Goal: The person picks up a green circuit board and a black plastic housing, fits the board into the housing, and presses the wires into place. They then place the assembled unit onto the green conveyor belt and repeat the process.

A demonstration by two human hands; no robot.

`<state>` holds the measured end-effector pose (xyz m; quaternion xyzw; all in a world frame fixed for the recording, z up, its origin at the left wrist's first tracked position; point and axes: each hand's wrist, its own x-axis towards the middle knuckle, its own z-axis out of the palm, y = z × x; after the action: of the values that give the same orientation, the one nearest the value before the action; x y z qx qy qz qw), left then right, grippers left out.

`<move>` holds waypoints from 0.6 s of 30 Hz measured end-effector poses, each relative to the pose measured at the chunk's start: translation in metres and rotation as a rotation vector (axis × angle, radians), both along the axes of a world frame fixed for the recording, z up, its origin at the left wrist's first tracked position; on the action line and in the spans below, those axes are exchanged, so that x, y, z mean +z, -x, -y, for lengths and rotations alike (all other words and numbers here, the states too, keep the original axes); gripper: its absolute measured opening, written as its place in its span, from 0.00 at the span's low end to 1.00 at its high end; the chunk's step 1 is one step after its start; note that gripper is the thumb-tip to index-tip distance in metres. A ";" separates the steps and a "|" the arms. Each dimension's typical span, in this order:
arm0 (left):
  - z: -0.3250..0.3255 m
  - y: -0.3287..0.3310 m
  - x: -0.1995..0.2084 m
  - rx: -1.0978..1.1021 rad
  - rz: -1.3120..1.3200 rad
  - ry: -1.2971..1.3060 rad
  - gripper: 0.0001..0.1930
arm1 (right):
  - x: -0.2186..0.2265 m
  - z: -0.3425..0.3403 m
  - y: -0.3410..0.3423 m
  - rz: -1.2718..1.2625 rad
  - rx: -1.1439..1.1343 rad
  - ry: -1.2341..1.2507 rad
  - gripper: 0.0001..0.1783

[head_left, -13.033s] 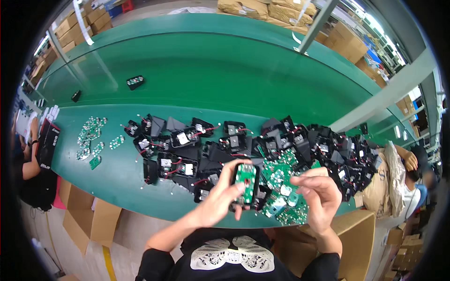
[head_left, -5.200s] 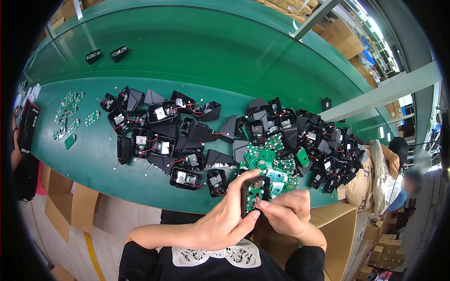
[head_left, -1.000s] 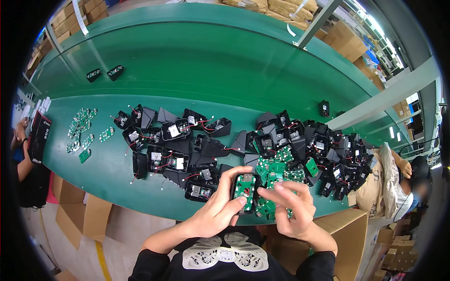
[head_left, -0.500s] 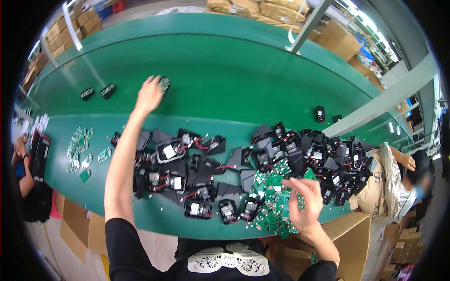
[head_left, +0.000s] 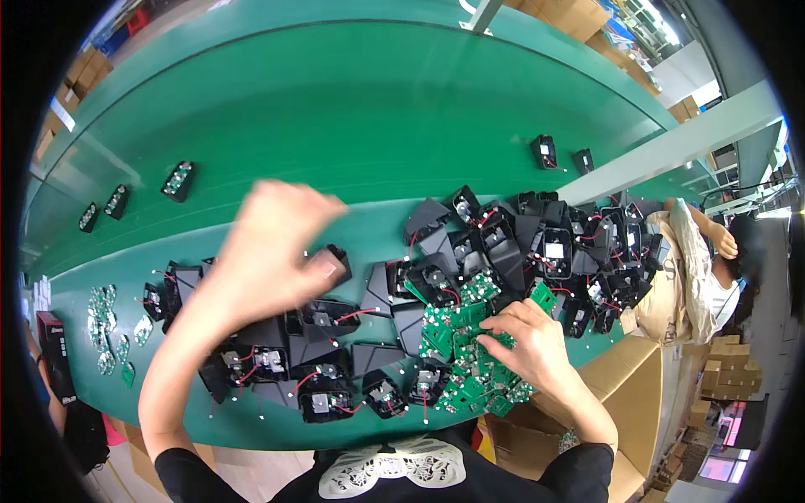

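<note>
My left hand, blurred by motion, hovers above black plastic housings with red wires. Its thumb stands apart from the fingers, and nothing shows in it. At the right, my right hand reaches into a heap of green circuit boards. Thumb and fingertips come together at a circuit board on the heap, its edges partly hidden by the fingers. On the green belt at the far left lies a black housing with a board in its top.
Two more housings with boards lie farther left on the belt; two others lie at its right. Loose boards are spread on the left of the table. A cardboard box stands at the front right, below a slanting metal post.
My left hand has let go of the housing on the belt and come back toward me over the table. My right hand has lowered onto the boards. The view has shifted.
</note>
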<state>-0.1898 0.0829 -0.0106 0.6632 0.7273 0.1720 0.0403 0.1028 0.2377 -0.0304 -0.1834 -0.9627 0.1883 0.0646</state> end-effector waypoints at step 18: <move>-0.024 -0.051 -0.031 0.154 0.190 0.272 0.26 | 0.001 0.001 -0.035 0.188 0.161 -0.120 0.20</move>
<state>-0.1391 0.1071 -0.0415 0.5748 0.7854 0.1365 0.1846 0.1380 0.2365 -0.0296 -0.1181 -0.9856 0.1169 -0.0303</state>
